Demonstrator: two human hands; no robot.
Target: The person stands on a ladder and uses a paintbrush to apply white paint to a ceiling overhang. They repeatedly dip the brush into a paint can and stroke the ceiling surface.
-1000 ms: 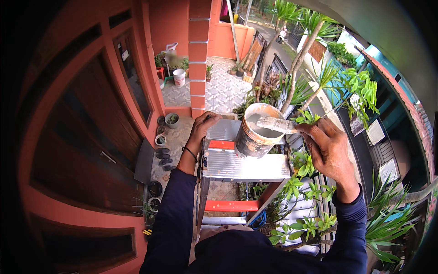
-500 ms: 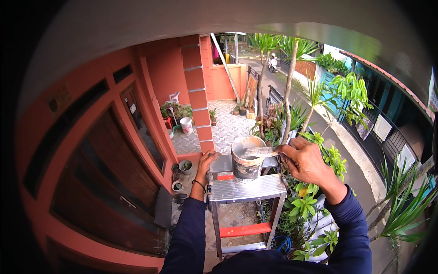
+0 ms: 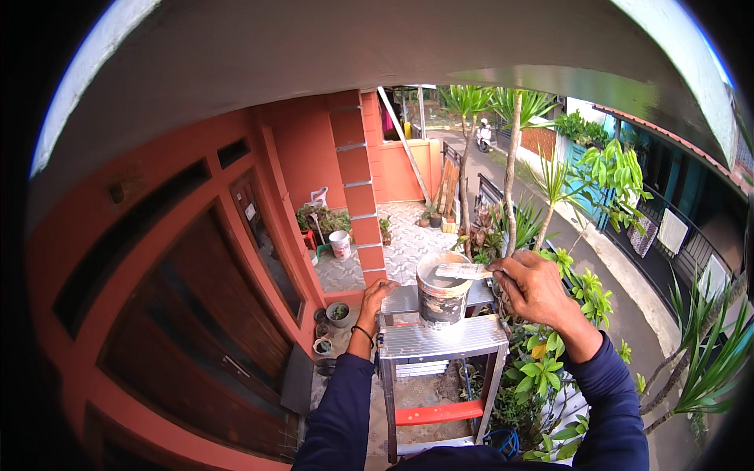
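A paint-smeared bucket (image 3: 444, 304) stands upright on top of an aluminium stepladder (image 3: 441, 336). Pale paint coats its inner wall and rim. My right hand (image 3: 538, 289) is closed round the handle of a flat, whitish paintbrush (image 3: 463, 271), whose head lies level over the bucket's mouth. Whether the brush touches the rim, I cannot tell. On the other side, my left hand (image 3: 375, 300) grips the ladder's top at its left edge, beside the bucket; its fingertips are partly hidden.
Close overhead hangs a smooth grey ceiling slab (image 3: 361, 55). An orange wall with a dark wooden door (image 3: 196, 337) runs along my left. Leafy plants (image 3: 542, 369) crowd the ladder's right side. Below stand pots and a white bucket (image 3: 340, 245); a lane (image 3: 620, 306) lies beyond the plants.
My view has tilted up slightly, so more of the ceiling shows and the scene sits lower and further right. Both hands keep their holds; the brush remains over the bucket.
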